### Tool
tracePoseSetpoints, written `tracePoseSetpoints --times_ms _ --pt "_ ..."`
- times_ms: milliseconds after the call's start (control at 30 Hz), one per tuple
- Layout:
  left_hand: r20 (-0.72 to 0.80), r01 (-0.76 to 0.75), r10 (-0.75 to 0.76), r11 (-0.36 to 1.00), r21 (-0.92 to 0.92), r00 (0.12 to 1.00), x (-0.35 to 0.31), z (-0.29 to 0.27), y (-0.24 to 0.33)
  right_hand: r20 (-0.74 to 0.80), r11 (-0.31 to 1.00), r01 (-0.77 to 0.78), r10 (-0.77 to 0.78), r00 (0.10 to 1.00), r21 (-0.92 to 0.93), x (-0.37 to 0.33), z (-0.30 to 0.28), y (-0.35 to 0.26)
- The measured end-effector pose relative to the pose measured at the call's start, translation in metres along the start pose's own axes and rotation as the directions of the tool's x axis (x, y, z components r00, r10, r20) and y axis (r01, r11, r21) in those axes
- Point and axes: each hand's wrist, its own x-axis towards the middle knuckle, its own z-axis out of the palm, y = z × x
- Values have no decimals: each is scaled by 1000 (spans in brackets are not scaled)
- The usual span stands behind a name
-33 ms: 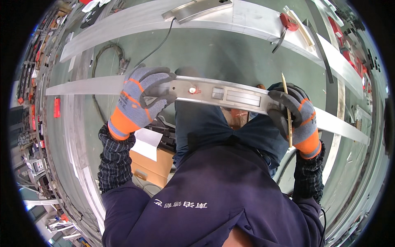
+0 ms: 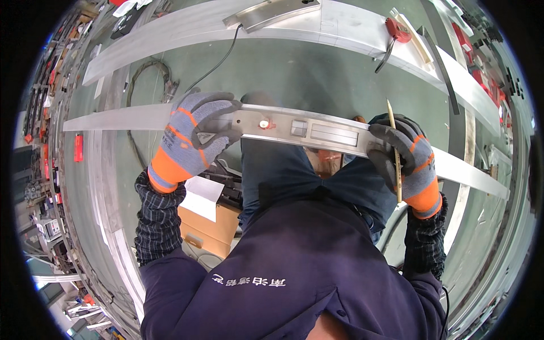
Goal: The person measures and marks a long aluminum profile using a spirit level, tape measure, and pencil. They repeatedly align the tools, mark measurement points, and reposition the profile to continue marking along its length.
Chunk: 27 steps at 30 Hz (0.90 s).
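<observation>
Before my lap, a silver metal strip (image 2: 271,124) with a round hole and rectangular cut-outs spans between both hands. It lines up with a long pale metal bar (image 2: 119,118); I cannot tell whether they are one piece. My left hand (image 2: 195,127), in a grey and orange work glove, is closed on the strip's left end, thumb on the near edge and fingers over the far edge. Gloved alike, my right hand (image 2: 405,153) grips the right end. A pale pencil (image 2: 398,161) is tucked among its fingers, point away from me.
Across the far side runs a wide metal beam (image 2: 198,28), carrying a bent metal channel (image 2: 272,13) and a red tape measure (image 2: 398,30). A black cable (image 2: 226,55) hangs off its edge. By my left leg stands a cardboard box (image 2: 209,229) with white paper on it.
The strip has shifted very slightly to the left between my hands. Both hands keep the same grip, and the pencil stays in the right one.
</observation>
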Motion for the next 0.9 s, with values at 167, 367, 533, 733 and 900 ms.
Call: tracePoseSetpoints --times_ms 167,367,533,733,900 --pt "81 179 -165 956 -232 983 0 -1 9 6 1000 -11 11 1000 0 0 1 -1" --pt "139 182 -152 955 -236 979 -3 -10 7 13 1000 -15 15 1000 20 3 3 -3" --pt "135 127 -92 950 -284 987 -5 -6 -4 5 998 -37 36 999 53 1 4 -3" --pt "113 36 -30 998 -45 993 -11 -10 -13 11 1000 -11 11 1000 14 2 6 -2" --pt "43 76 -72 990 -120 997 -7 -5 -7 7 999 -42 42 999 28 3 3 -6"
